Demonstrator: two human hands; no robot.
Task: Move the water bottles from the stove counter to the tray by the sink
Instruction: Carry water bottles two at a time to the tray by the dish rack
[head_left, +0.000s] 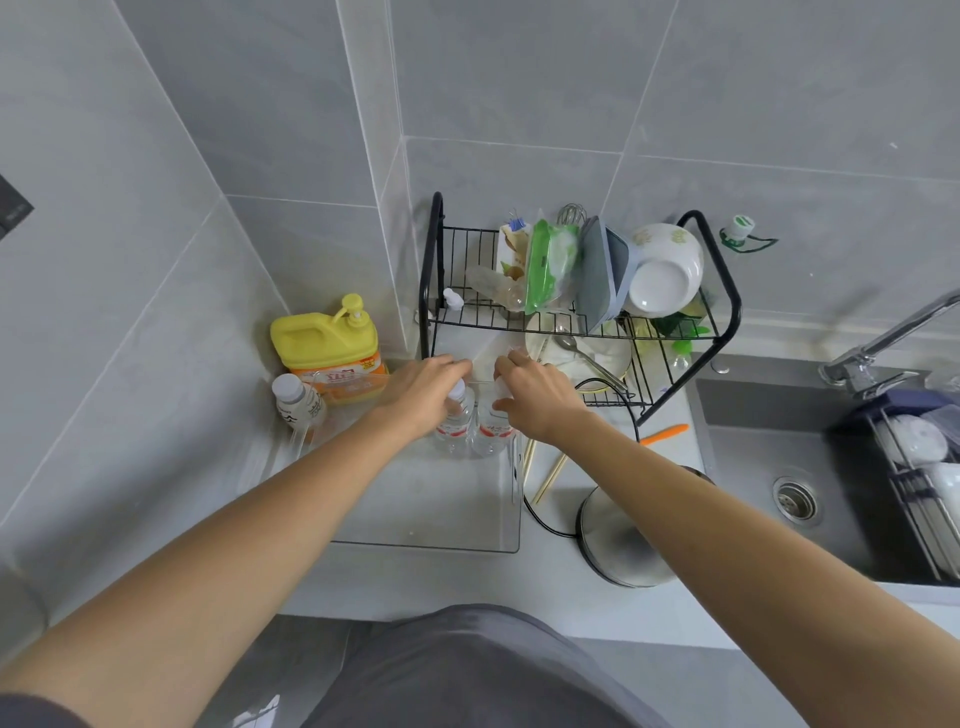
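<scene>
Two clear water bottles with red-and-white labels stand side by side at the far end of a clear plastic tray (511, 519) on the counter. My left hand (423, 392) is closed over the top of the left bottle (454, 431). My right hand (535, 395) grips the neck of the right bottle (491, 434). Both caps are mostly hidden under my fingers. A third bottle (298, 400) with a white cap stands at the tray's far left corner.
A yellow detergent jug (327, 345) stands behind the tray. A black dish rack (571, 312) with bowls and packets sits just beyond my hands. Chopsticks (548, 475), a steel pot lid (621, 535) and a black cord lie to the right, then the sink (779, 467).
</scene>
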